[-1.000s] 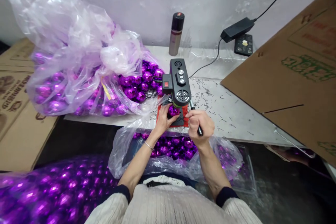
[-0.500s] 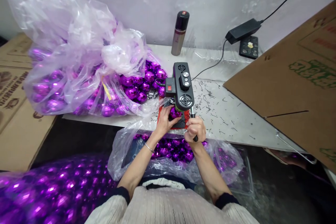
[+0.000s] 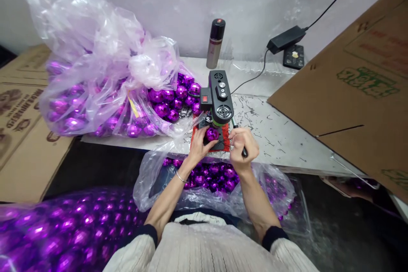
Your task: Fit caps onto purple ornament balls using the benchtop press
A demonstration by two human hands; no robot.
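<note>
My left hand (image 3: 200,143) pinches a shiny purple faceted ball (image 3: 212,134) between thumb and fingers, under the head of a small black drill press (image 3: 219,97). The press has a red switch and stands on a red base (image 3: 226,134). My right hand (image 3: 244,146) is wrapped round the press's black-ended lever (image 3: 245,152), right of the press head. A chuck with a green ring shows just above the ball; whether a bit touches the ball cannot be told. Below my wrists lies an open plastic-lined tub of purple balls (image 3: 216,177).
A large clear bag (image 3: 105,63) of purple balls lies at the left of the white table (image 3: 255,136), with loose balls spilling out. Behind stand a spray can (image 3: 216,44) and a power adapter (image 3: 286,39). Dark shavings litter the tabletop. A cardboard box (image 3: 350,89) leans in from the right.
My right hand has moved slightly right and up with the lever, which slants more. The ball shows more clearly below the press head. My left hand stays on it. The whole view has shifted slightly.
</note>
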